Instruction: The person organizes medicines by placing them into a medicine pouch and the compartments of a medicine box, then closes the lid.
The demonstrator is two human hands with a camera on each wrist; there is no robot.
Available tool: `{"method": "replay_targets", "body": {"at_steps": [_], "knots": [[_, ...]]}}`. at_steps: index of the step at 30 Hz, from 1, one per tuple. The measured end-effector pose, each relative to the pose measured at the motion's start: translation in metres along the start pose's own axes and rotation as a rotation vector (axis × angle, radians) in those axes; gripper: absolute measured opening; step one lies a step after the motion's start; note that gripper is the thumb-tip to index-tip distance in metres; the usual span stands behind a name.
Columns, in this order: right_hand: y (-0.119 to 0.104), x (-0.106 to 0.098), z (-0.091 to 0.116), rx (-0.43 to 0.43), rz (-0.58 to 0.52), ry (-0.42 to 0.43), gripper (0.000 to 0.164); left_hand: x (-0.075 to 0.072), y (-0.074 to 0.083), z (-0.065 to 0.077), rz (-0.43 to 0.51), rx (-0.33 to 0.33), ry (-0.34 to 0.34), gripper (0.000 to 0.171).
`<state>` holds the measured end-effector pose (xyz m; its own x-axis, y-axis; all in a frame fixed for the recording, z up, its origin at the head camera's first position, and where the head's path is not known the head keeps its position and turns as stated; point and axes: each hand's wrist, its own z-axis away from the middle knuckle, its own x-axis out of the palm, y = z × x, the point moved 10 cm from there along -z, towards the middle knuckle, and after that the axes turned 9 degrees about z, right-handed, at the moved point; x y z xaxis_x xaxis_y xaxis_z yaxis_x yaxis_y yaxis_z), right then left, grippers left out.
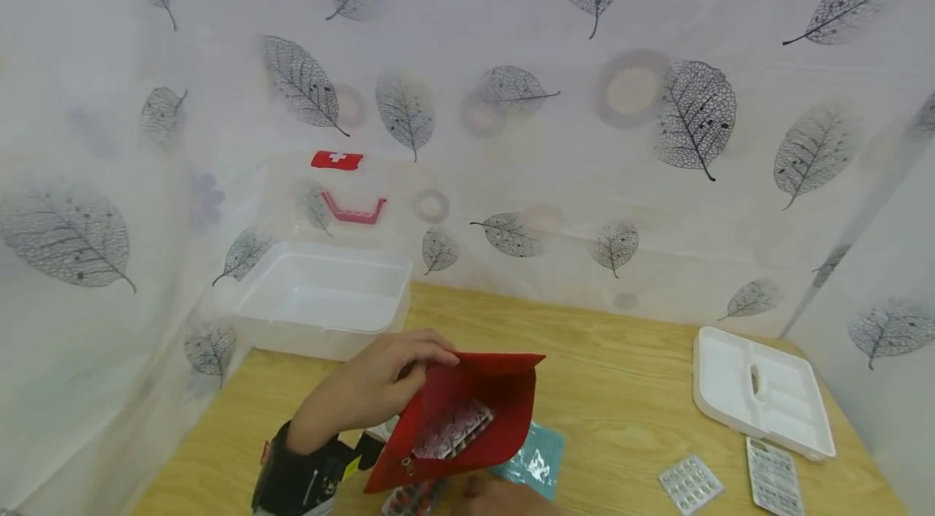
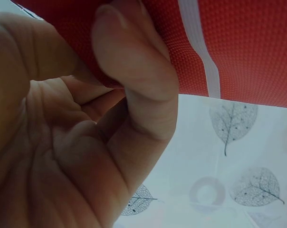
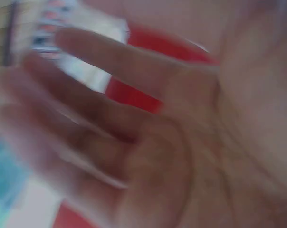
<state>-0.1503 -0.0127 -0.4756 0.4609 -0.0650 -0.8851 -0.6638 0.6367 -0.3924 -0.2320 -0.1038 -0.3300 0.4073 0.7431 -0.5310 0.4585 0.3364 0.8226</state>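
Observation:
My left hand (image 1: pixel 387 378) pinches the rim of a red fabric pouch (image 1: pixel 514 410), holding its mouth open above the table. Silvery blister packs (image 1: pixel 453 428) lie inside it. In the left wrist view, the thumb and fingers grip the red cloth (image 2: pixel 248 52), which has a white band. Below the pouch, at the bottom edge of the head view, is my right hand (image 1: pixel 507 498), mostly cut off. The right wrist view shows that hand (image 3: pixel 148 137) blurred, fingers extended and holding nothing. Near it lie a blister pack with red capsules (image 1: pixel 412 497) and a teal packet (image 1: pixel 542 455).
An open white box (image 1: pixel 314 341) stands at the back left; its clear lid bears a red handle (image 1: pixel 355 214). At the right are a white divided tray (image 1: pixel 723 378), a small blister pack (image 1: pixel 690 485) and a longer one (image 1: pixel 776 477). Leaf-patterned curtains enclose the wooden table (image 1: pixel 613 370).

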Motion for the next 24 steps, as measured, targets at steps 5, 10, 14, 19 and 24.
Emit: {"method": "replay_targets", "body": {"at_steps": [5,10,14,19,24], "knots": [[0.007,0.010,-0.023,0.097,0.093,0.036,0.019,-0.001,-0.001,0.001,0.000,-0.019,0.003,0.036],[0.010,0.014,-0.030,0.113,0.157,0.066,0.021,-0.003,-0.004,0.002,0.028,-0.042,0.006,0.036],[0.011,0.017,-0.032,0.114,0.131,0.053,0.019,-0.003,-0.006,0.002,0.034,-0.049,0.004,0.036],[0.013,0.016,-0.028,0.153,-0.004,0.065,0.014,-0.003,-0.006,0.002,-0.011,-0.035,0.008,0.036],[0.012,0.015,-0.026,0.123,-0.005,0.059,0.010,-0.004,-0.008,0.002,-0.007,-0.052,0.012,0.036]]}}
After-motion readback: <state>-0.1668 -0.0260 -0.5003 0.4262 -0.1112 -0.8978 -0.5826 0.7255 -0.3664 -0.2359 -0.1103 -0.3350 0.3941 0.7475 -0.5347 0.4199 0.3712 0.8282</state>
